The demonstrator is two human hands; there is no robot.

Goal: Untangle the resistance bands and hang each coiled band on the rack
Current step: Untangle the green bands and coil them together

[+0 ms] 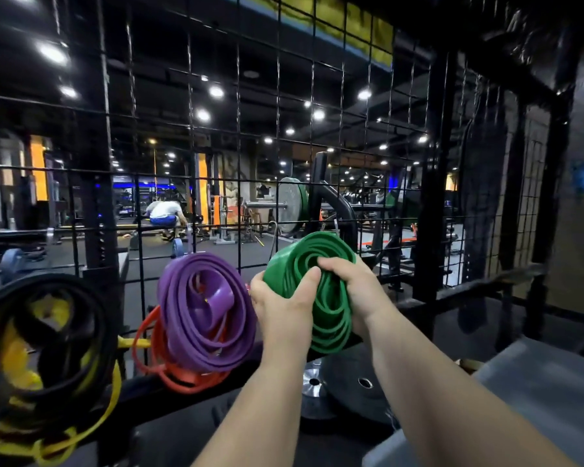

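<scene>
Both my hands grip the coiled green band (331, 318): the left hand (280, 308) cups its left edge with the thumb across the front, and the right hand (351, 288) hooks its fingers into the coil's middle, holding it up above dark plates (351, 389) and close before the wire grid (240, 170). Just left of it a purple band (196, 332) hangs coiled over an orange band (182, 379), and farther left a black band (64, 332) and a yellow band (14, 358) hang tangled together. Beyond the grid I see a loaded barbell (289, 203).
</scene>
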